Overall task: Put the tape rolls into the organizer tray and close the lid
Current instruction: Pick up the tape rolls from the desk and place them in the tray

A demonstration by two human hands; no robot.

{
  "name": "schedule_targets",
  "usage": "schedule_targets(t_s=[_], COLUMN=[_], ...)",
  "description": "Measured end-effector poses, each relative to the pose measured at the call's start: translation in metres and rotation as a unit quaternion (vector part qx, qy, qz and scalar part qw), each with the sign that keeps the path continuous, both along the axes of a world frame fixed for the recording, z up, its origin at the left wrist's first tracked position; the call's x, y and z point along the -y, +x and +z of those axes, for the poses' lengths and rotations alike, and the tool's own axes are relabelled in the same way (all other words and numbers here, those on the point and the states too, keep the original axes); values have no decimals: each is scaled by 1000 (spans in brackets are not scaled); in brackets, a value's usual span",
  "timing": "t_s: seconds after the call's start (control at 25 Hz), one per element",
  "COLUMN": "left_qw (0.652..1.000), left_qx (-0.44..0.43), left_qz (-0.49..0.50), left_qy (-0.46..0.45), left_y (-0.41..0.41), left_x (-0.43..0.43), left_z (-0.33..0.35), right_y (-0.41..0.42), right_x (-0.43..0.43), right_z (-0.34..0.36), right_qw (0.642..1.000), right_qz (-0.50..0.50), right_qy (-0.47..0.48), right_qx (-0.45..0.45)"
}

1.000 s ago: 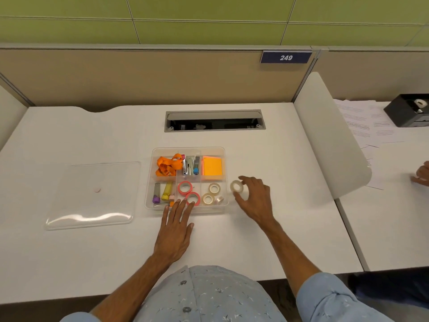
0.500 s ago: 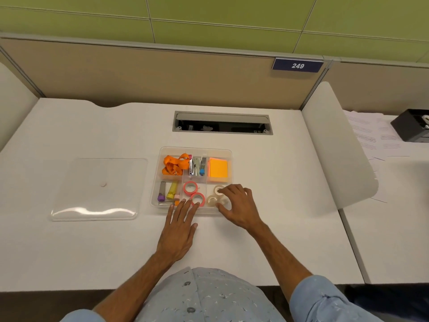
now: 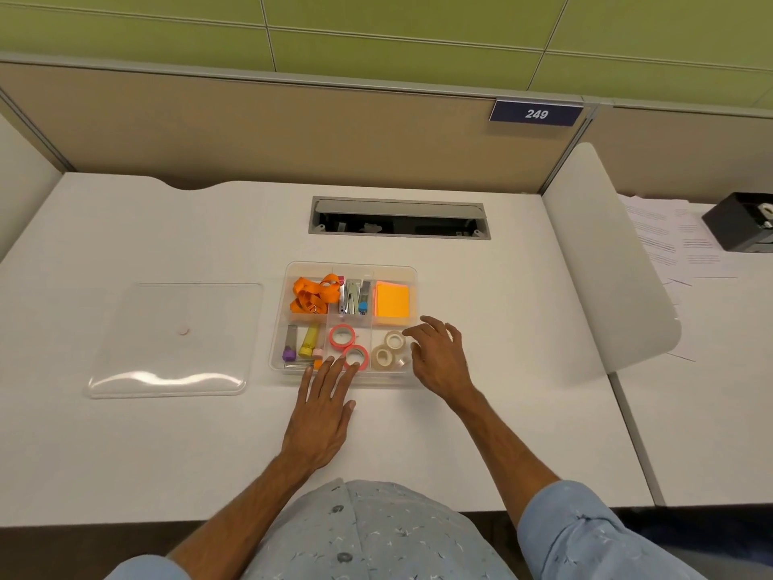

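Nearest the camera, a light blue patterned shirt (image 3: pixel 376 533) fills the bottom edge, with both forearms reaching forward over the white desk (image 3: pixel 167 454). The left hand (image 3: pixel 322 416) lies flat, palm down, its fingers straight and slightly spread; the fingertips reach over the near wall of the clear organizer tray (image 3: pixel 288 270), by the nearer pink tape roll (image 3: pixel 356 356). It grips nothing. The right hand (image 3: pixel 441 357) hovers at the tray's near right corner, fingers loosely curled and apart, empty, with the fingertips just beside the clear tape rolls (image 3: pixel 389 351).

In the tray's near row, the left compartment holds a few small markers or tubes (image 3: pixel 302 345), one with a purple end and one yellow. The middle compartment holds two pink tape rolls, the farther pink roll (image 3: pixel 342 336) lying just beyond the nearer one. The right compartment holds the clear tape rolls lying close together; their exact number is hard to tell. In the far row sit an orange lanyard (image 3: pixel 313 293) on the left, metal tools (image 3: pixel 353 297) in the middle and an orange pad of sticky notes (image 3: pixel 391 299) on the right.

The transparent lid (image 3: pixel 175 337) lies flat on the desk well to the left of the tray, apart from it, so the tray stands open.

Farther back, a cable slot (image 3: pixel 399 217) is cut into the desk. To the right, beyond a white divider (image 3: pixel 606 265), papers (image 3: pixel 673 244) and a black tape dispenser (image 3: pixel 742 221) rest on the neighbouring desk. A partition (image 3: pixel 251 131) carries a plate reading 249 (image 3: pixel 536 114).
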State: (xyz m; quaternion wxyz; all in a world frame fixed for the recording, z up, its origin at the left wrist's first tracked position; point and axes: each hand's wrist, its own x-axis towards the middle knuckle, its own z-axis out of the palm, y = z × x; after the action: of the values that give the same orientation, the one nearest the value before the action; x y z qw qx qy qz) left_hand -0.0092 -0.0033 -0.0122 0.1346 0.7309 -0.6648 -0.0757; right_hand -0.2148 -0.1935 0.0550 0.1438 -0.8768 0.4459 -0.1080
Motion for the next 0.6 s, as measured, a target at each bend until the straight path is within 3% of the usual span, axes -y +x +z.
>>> schedule_targets(t_s=[0.2, 0.6], left_qw=[1000, 1000], left_qx=[2, 9], left_qz=[-4, -1], left_qy=[-1, -2], left_y=[0, 0], left_x=[0, 0], left_z=[0, -3], right_y=[14, 35], right_x=[-3, -5], right_z=[-5, -29], right_qw=[987, 995], right_qz=[50, 26], right_qy=[-45, -28], right_qx=[-148, -88])
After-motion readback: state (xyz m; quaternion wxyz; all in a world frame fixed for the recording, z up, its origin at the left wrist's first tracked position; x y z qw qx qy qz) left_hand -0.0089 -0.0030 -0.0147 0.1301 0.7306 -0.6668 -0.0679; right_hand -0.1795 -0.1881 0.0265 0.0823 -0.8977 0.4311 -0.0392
